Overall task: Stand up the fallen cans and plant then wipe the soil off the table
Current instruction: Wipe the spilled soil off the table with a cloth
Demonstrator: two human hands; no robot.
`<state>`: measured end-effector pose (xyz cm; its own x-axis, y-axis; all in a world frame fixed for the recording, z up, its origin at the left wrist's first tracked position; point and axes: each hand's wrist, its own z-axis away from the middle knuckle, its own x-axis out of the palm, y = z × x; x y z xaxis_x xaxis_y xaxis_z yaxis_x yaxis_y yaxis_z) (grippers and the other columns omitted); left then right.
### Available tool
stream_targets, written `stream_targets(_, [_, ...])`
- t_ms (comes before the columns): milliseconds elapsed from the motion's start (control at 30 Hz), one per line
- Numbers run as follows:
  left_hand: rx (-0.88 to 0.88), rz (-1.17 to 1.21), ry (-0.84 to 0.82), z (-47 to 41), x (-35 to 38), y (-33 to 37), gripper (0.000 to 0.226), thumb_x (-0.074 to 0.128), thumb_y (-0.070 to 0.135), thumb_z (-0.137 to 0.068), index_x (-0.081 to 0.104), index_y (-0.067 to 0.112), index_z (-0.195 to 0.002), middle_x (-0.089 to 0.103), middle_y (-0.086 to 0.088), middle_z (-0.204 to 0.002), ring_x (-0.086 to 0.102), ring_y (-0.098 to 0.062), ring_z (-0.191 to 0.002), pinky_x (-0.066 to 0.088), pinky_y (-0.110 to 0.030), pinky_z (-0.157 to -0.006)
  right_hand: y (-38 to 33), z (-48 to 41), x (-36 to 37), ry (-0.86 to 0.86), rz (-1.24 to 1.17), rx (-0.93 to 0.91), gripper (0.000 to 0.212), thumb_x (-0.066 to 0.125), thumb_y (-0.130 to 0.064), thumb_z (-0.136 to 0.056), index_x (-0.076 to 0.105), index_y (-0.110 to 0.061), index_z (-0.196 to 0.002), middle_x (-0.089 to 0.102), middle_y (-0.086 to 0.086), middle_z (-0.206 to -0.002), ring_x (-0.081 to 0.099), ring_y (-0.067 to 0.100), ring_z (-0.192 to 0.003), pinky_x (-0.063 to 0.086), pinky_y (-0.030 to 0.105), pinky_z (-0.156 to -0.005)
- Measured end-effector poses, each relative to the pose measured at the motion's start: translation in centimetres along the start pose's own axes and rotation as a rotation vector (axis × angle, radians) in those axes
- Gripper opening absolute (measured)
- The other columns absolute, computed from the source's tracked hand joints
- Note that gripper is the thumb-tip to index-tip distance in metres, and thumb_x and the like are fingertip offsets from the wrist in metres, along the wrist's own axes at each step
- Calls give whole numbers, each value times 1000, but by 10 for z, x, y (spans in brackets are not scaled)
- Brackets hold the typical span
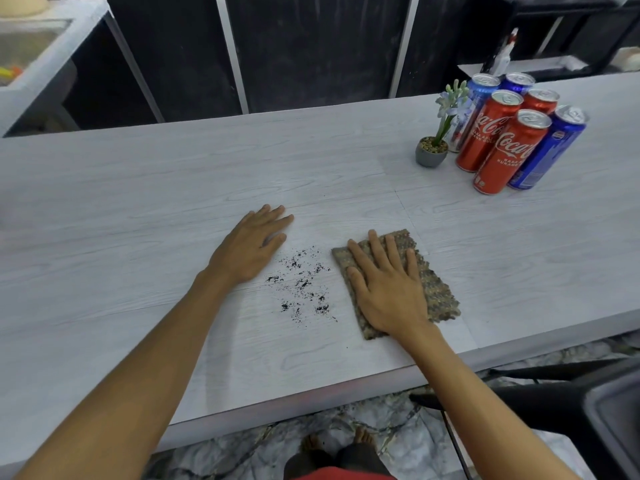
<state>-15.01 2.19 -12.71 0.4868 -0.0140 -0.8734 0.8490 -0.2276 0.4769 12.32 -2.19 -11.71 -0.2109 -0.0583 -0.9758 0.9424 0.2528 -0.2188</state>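
Dark soil (304,285) lies in scattered crumbs on the pale surface (156,188), between the person's two hands. Just to its right, the right hand (384,292) presses flat on a speckled cloth (440,292), fingers (375,249) straight and spread. The left hand (252,245) rests palm-down beside the soil, fingers straight, holding nothing. Well off to the far right, red and blue cans (505,150) stand clustered, the potted plant (432,150) upright beside them.

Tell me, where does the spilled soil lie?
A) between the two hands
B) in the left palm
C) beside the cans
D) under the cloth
A: the soil lies bare on the table, between the left hand and the right hand pressing the cloth.
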Motion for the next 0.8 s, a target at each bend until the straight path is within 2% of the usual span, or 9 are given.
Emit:
stream_targets(100, [-6, 8, 2, 0, 0, 0, 43, 37, 39, -103, 37, 35, -146, 23, 14, -157, 9, -1, -146, 3, -27, -120, -11, -9, 3, -1, -24, 45, 54, 11, -53, -98, 6, -40, -151, -7, -5, -160, -14, 20, -146, -11, 48, -117])
stream_targets(233, [-1, 8, -6, 0, 0, 1, 43, 37, 39, -103, 37, 34, -146, 24, 12, -157, 10, -3, -147, 2, -27, -120, -22, 4, 7, 1, -15, -65, 55, 8, -54, -98, 8, -39, -151, -5, -7, -160, -12, 18, -147, -9, 45, -118])
stream_targets(333, [-5, 8, -7, 1, -1, 2, 44, 37, 39, -103, 37, 33, -146, 23, 12, -158, 9, -3, -147, 1, -25, -119, -7, 10, 3, 36, -54, -138, 57, 7, -55, -96, 21, -39, -149, 10, -11, -159, 1, 14, -148, -1, 41, -119])
stream_targets(467, [-11, 62, -6, 2, -4, 2, 43, 39, 39, -102, 40, 33, -145, 25, 12, -157, 10, -1, -146, 3, -24, -119, 16, -13, 3, 82, -152, -88, 51, 12, -50, -99, 34, -39, -145, 28, -11, -155, 15, 11, -146, 10, 40, -118])
stream_targets(567, [-24, 87, 16, 5, -7, -1, 42, 41, 39, -102, 43, 34, -143, 28, 14, -156, 12, -1, -146, 5, -26, -120, 13, -38, 4, 65, -295, -57, 48, 13, -50, -101, 32, -44, -144, 29, -11, -154, 16, 10, -145, 10, 41, -119])
stream_targets(667, [-42, 57, 15, 10, -10, -6, 42, 41, 40, -102, 42, 35, -144, 26, 14, -156, 10, -1, -146, 3, -25, -119, -13, -58, 5, 25, -369, -130, 50, 13, -51, -100, 31, -41, -145, 30, -10, -154, 17, 13, -145, 9, 42, -119])
stream_targets(800, [-49, 57, 14, 13, -9, -10, 43, 40, 40, -102, 39, 35, -145, 24, 14, -157, 9, -1, -146, 1, -21, -118, -45, -61, 7, -45, -189, -263, 51, 12, -51, -101, 26, -38, -148, 18, -7, -158, 6, 19, -147, 2, 45, -119])
